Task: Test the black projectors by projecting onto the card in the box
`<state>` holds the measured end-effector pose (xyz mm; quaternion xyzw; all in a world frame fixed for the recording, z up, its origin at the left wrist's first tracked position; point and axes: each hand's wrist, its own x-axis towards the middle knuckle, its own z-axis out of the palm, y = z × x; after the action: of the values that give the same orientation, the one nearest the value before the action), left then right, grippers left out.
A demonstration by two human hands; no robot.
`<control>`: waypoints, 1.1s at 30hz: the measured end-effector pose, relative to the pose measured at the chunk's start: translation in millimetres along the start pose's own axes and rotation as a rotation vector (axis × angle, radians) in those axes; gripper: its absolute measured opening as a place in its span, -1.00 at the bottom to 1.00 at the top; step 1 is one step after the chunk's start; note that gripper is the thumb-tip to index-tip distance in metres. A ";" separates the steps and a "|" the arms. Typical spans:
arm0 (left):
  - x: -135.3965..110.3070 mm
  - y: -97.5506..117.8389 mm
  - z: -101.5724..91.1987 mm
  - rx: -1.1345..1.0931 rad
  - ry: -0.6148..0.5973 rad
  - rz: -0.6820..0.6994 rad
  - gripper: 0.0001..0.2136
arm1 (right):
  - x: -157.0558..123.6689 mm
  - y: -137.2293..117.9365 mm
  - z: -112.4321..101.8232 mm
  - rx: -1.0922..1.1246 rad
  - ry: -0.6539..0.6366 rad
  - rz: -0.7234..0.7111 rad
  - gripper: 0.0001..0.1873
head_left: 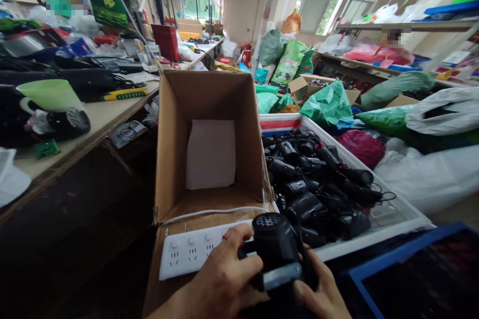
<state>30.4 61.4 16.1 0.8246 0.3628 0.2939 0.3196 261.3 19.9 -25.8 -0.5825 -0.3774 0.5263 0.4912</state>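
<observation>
Low in the view, a black hair dryer (275,239) with a round perforated grille and a silvery band is held between my hands. My left hand (228,269) is closed at its left side, with a dark part between thumb and fingers; where that part joins is hidden. On the other side my right hand (320,284) grips the dryer's body, its thumb near the silvery band. A white power strip (192,251) lies on cardboard beside and partly under my left hand. Several black hair dryers (307,204) with cords are heaped in a white-rimmed bin (396,204) to the right.
A cardboard box (170,144) opens toward me, with a pale sheet (211,154) inside. The workbench (108,114) at left bears a green cup (52,94) and a yellow cutter (125,93). A blue-edged frame (364,289) is at lower right; green bags (329,102) lie beyond the bin.
</observation>
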 end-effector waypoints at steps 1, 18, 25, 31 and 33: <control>-1.0 -2.2 -1.4 -0.069 0.014 -0.043 -0.88 | 2.3 4.2 -8.3 0.004 -0.017 0.014 -0.30; -0.5 -1.2 -51.9 -0.802 -0.058 -0.532 -0.79 | 108.8 17.0 32.6 -0.462 -0.135 -0.440 -0.78; -9.7 -20.8 -78.4 -1.022 0.409 -0.586 -0.73 | 91.9 -4.1 24.2 -0.483 -0.166 -0.343 -0.77; -4.7 -29.2 -71.8 -1.131 0.432 -0.574 -0.69 | 77.5 4.3 38.4 -0.584 -0.317 -0.411 -0.88; -3.6 -29.9 -67.1 -1.154 0.396 -0.583 -0.68 | 78.6 8.0 42.1 -0.621 -0.302 -0.452 -0.91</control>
<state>-31.9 95.5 34.9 0.3206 0.4070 0.4878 0.7026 231.9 100.6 -51.1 -0.5217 -0.7045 0.3460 0.3344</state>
